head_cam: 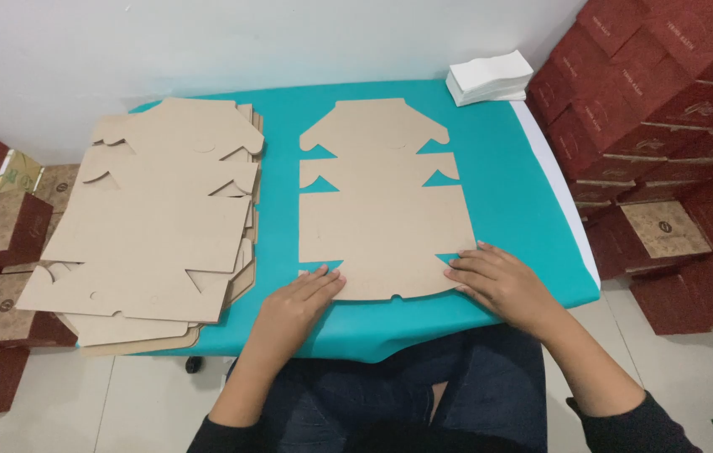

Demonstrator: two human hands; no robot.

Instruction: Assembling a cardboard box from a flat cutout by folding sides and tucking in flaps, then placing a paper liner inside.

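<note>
Fingers (320, 281) of both hands lie flat on 1 tan box blank (382, 218) beside dark-red cartons (658, 109).

Bright, even indoor light falls from above and shadows are soft: a thin dark edge shows under the stack of cardboard blanks (155, 218) and beneath the teal table (524, 193). No glare anywhere. Focus is sharp in the middle (slightly softer toward the corners), with mild wide-angle bending at the frame edges.
</note>
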